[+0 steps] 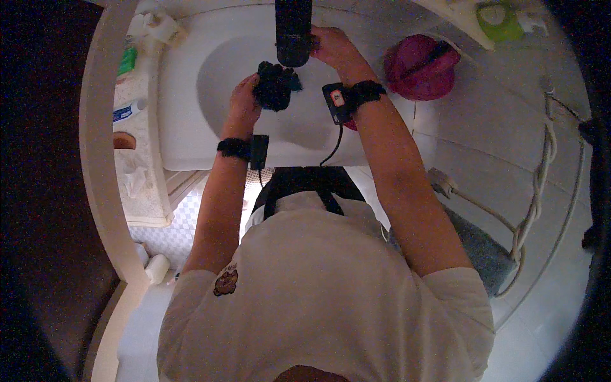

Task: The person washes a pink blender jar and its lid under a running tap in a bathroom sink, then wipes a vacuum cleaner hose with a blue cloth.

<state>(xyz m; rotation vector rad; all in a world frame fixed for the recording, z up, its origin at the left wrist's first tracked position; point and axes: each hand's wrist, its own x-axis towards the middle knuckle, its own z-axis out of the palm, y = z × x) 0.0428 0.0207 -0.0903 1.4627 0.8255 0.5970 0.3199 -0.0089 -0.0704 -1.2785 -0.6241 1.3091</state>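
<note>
Over the white sink [184, 121], my left hand [244, 102] is closed on a dark, crumpled bundle [275, 88] that looks like bunched cloth. My right hand [332, 48] reaches to the far side of the sink. Its fingers pass behind a dark upright bar [293, 38] that hangs into the view at the top middle, so what they touch is hidden. Black straps with small boxes sit on both wrists: a left wrist box [259, 151] and a right wrist box [336, 103], each trailing a cable.
A magenta plastic tub [420, 70] stands right of the sink. On the left ledge [149, 172] lie a tube [129, 111], a green item [127, 61] and a brown dish [124, 141]. Twisted pale hoses [541, 172] hang at the right wall, and a green bottle [498, 22] sits upper right.
</note>
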